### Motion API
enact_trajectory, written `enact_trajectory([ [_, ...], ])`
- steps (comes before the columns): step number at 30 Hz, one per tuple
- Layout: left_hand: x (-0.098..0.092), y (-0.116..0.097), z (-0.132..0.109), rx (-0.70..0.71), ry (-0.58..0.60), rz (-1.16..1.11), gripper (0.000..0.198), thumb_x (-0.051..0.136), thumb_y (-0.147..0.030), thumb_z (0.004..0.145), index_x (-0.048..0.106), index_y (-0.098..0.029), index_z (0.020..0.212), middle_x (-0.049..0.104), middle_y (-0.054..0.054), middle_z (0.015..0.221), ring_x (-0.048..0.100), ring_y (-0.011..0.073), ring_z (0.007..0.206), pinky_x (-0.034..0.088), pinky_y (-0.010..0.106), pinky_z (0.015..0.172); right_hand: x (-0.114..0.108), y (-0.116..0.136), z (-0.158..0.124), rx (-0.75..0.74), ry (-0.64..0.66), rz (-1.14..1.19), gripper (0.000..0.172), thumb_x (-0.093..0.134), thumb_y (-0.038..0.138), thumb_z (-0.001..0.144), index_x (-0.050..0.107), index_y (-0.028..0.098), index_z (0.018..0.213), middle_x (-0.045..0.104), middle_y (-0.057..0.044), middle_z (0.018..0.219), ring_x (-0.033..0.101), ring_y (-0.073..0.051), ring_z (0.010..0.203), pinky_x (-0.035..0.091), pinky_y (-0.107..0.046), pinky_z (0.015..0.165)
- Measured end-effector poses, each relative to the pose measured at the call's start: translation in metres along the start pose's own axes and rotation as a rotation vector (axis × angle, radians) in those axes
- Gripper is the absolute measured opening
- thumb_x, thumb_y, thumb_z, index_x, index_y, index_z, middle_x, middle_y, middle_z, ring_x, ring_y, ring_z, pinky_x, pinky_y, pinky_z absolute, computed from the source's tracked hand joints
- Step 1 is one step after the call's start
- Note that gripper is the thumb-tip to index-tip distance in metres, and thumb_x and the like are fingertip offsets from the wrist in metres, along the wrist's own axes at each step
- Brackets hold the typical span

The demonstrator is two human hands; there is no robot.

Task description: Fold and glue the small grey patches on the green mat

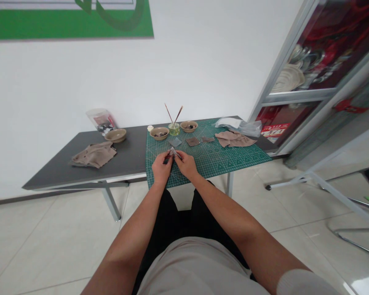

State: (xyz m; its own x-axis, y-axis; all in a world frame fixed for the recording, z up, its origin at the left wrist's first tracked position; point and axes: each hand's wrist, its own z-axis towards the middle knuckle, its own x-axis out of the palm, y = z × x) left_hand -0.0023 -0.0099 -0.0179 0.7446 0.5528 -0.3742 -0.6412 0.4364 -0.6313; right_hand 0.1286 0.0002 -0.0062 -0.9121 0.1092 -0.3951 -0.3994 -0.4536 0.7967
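Observation:
Over the front of the green cutting mat point(215, 160), my left hand point(161, 167) and my right hand point(186, 164) meet with their fingertips pinched together. Between them they grip a small greyish folded piece point(172, 150); its kind is too small to make out, and the fingers hide part of it. Just beyond lie a grey-blue square point(175, 142), a brown square point(192, 141) and a crumpled greyish piece point(207, 139). Behind these, a glass jar point(174, 131) with yellowish liquid holds two brushes point(178, 114), flanked by a left bowl point(159, 138) and a right bowl point(189, 130) with dark bits inside.
A brown cloth point(233, 139) and a clear plastic bag point(242, 126) lie on the mat's right side. On the dark table point(132, 153) to the left are another cloth point(94, 155), a bowl point(115, 140) and a clear container point(101, 119). A white cap point(150, 128) sits near the wall.

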Motion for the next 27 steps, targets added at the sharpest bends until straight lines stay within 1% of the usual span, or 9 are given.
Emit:
enact_trajectory([
  [3, -0.002, -0.002, 0.001, 0.055, -0.001, 0.036, 0.016, 0.064, -0.032, 0.086, 0.071, -0.02, 0.094, 0.07, 0.008, 0.099, 0.066, 0.0197, 0.096, 0.052, 0.036, 0.09, 0.0, -0.001, 0.001, -0.008, -0.006, 0.019, 0.029, 0.053, 0.025, 0.09, 0.07, 0.022, 0.113, 0.075, -0.004, 0.104, 0.071, -0.019, 0.093, 0.052, -0.03, 0.086],
  [7, -0.004, -0.003, 0.002, -0.004, -0.049, 0.056, 0.017, 0.065, -0.033, 0.085, 0.071, -0.019, 0.092, 0.067, 0.007, 0.098, 0.064, 0.0191, 0.095, 0.052, 0.035, 0.089, 0.0, -0.003, 0.002, -0.018, -0.004, 0.075, 0.027, 0.053, 0.027, 0.09, 0.071, 0.022, 0.109, 0.075, -0.004, 0.103, 0.07, -0.018, 0.094, 0.052, -0.028, 0.085],
  [11, -0.004, -0.002, 0.004, 0.002, 0.005, 0.008, 0.016, 0.066, -0.032, 0.084, 0.071, -0.019, 0.093, 0.067, 0.006, 0.097, 0.064, 0.0183, 0.092, 0.052, 0.034, 0.087, -0.001, -0.005, 0.002, -0.006, -0.011, 0.108, 0.027, 0.052, 0.028, 0.091, 0.071, 0.022, 0.109, 0.075, -0.004, 0.104, 0.07, -0.018, 0.095, 0.051, -0.029, 0.087],
  [15, -0.003, -0.003, 0.005, -0.058, -0.049, 0.009, 0.017, 0.065, -0.034, 0.084, 0.071, -0.02, 0.092, 0.067, 0.007, 0.098, 0.064, 0.0192, 0.094, 0.052, 0.035, 0.087, -0.002, -0.005, 0.004, 0.009, 0.025, 0.113, 0.027, 0.052, 0.029, 0.091, 0.071, 0.023, 0.108, 0.075, -0.003, 0.103, 0.069, -0.018, 0.095, 0.051, -0.03, 0.089],
  [19, -0.002, -0.003, 0.007, -0.015, 0.019, -0.032, 0.017, 0.066, -0.033, 0.083, 0.07, -0.02, 0.093, 0.066, 0.007, 0.098, 0.063, 0.0187, 0.093, 0.052, 0.035, 0.088, -0.001, -0.009, 0.006, 0.023, 0.0, 0.144, 0.027, 0.051, 0.027, 0.09, 0.072, 0.022, 0.107, 0.075, -0.003, 0.102, 0.068, -0.017, 0.096, 0.05, -0.03, 0.09],
  [20, -0.002, -0.003, 0.008, -0.025, 0.005, -0.042, 0.017, 0.067, -0.032, 0.083, 0.07, -0.019, 0.093, 0.066, 0.007, 0.099, 0.063, 0.0182, 0.091, 0.052, 0.035, 0.087, -0.001, -0.01, 0.007, 0.021, 0.007, 0.161, 0.027, 0.051, 0.027, 0.09, 0.072, 0.022, 0.106, 0.075, -0.003, 0.101, 0.069, -0.018, 0.095, 0.05, -0.03, 0.09],
  [23, -0.003, -0.001, 0.011, -0.104, -0.098, -0.07, 0.017, 0.066, -0.03, 0.082, 0.069, -0.018, 0.094, 0.064, 0.007, 0.103, 0.062, 0.0159, 0.085, 0.053, 0.031, 0.081, -0.001, -0.012, 0.009, 0.032, 0.011, 0.22, 0.026, 0.052, 0.029, 0.089, 0.072, 0.02, 0.104, 0.075, -0.004, 0.099, 0.069, -0.018, 0.093, 0.051, -0.031, 0.088],
  [25, -0.003, 0.0, 0.012, -0.129, -0.13, -0.093, 0.017, 0.066, -0.03, 0.082, 0.067, -0.018, 0.094, 0.063, 0.008, 0.105, 0.061, 0.0152, 0.085, 0.053, 0.03, 0.078, -0.003, -0.01, 0.013, 0.063, -0.062, 0.217, 0.028, 0.051, 0.03, 0.09, 0.071, 0.018, 0.105, 0.074, -0.006, 0.102, 0.068, -0.019, 0.093, 0.051, -0.031, 0.087],
  [27, -0.003, 0.0, 0.011, -0.14, -0.146, -0.113, 0.017, 0.064, -0.03, 0.083, 0.065, -0.018, 0.095, 0.063, 0.007, 0.103, 0.061, 0.0153, 0.087, 0.052, 0.029, 0.078, -0.005, -0.005, 0.021, 0.073, -0.132, 0.156, 0.03, 0.049, 0.03, 0.092, 0.07, 0.017, 0.108, 0.074, -0.007, 0.104, 0.068, -0.02, 0.094, 0.051, -0.032, 0.087],
])
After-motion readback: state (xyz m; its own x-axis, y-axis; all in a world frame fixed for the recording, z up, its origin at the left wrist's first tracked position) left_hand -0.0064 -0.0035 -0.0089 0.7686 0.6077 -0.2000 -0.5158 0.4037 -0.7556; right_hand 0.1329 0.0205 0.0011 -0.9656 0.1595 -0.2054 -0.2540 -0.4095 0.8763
